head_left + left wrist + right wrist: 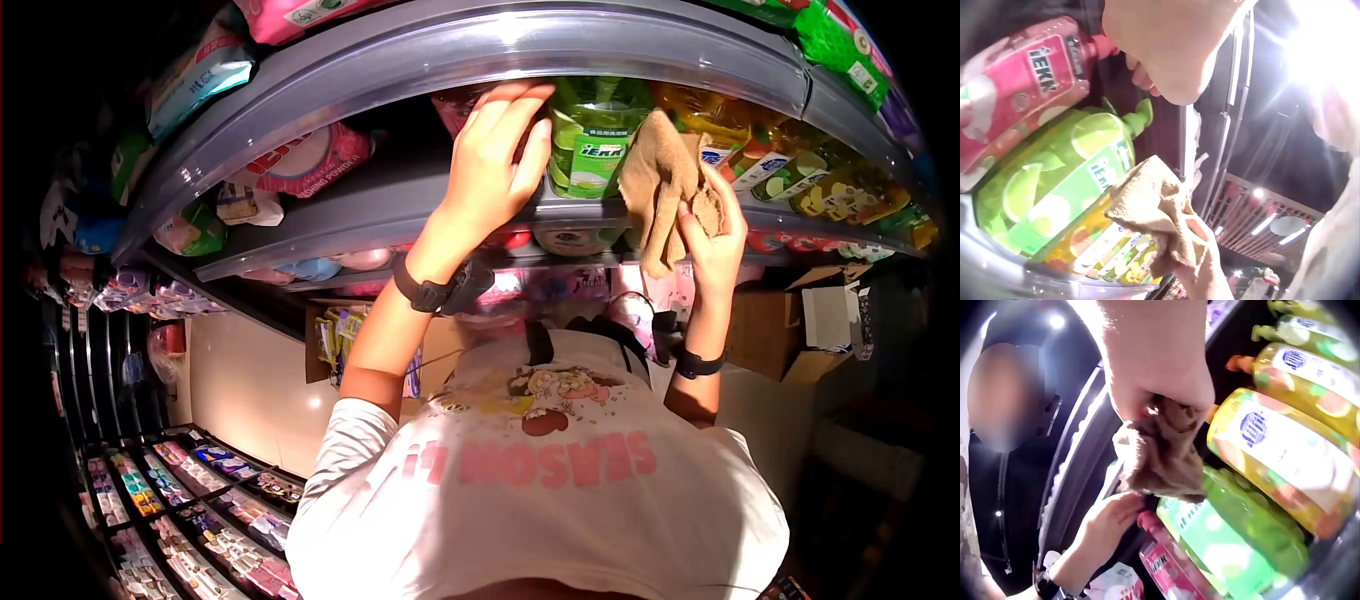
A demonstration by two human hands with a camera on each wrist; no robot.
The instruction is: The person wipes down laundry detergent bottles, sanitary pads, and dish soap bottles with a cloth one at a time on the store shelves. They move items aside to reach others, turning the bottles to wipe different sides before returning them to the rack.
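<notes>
My left hand [490, 165] reaches over the shelf, fingers fairly straight, thumb apart. In the left wrist view its edge overlaps the red cap of a pink pump bottle [1029, 81]. Beside that stands a green pump bottle [597, 140] with a lime picture and a pale green label. My right hand [718, 235] grips a crumpled brown cloth [660, 180] between thumb and fingers. The cloth hangs in front of the green bottle's right side and is close to the yellow bottles [1285, 456]. In the right wrist view the left fingertips lie just below the cloth.
A clear plastic shelf edge [480, 40] arches over the bottles, with a lower shelf lip in front. Pink washing powder bags [315, 160] lie at the left of the shelf. Open cardboard boxes [775, 325] stand below on the right. Another rack of goods is at lower left.
</notes>
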